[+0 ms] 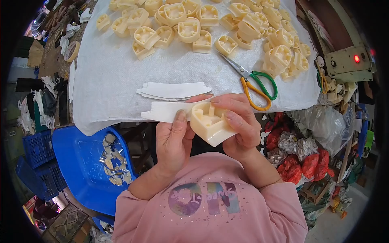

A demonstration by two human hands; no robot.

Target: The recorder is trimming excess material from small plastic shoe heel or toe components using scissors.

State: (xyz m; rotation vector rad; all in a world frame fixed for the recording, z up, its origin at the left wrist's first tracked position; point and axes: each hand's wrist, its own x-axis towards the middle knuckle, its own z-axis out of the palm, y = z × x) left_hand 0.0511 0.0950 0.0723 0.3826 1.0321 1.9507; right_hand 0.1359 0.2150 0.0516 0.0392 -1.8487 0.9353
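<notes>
Above the near edge of the cloth-covered table, my right hand [244, 125] grips a cream D-shaped plastic shoe heel [206, 121], hollow with small posts inside. My left hand [173, 141] pinches a white strip [162, 111] between thumb and fingers, and its thumb comes close to the heel's left side. The strip's right end meets the heel; my fingers partly hide how it lies there. Just beyond my hands, a few more white strips [174, 90] lie stacked. Scissors [245, 74] with one green and one yellow handle rest to the right, blades pointing up-left.
Many similar cream heels [189, 31] are heaped over the far part of the white cloth [105, 81]. Down on the left, a blue tub [77, 162] holds several shiny pieces. Plastic bags [306, 146] crowd the lower right, below a control box [348, 62] with a red light.
</notes>
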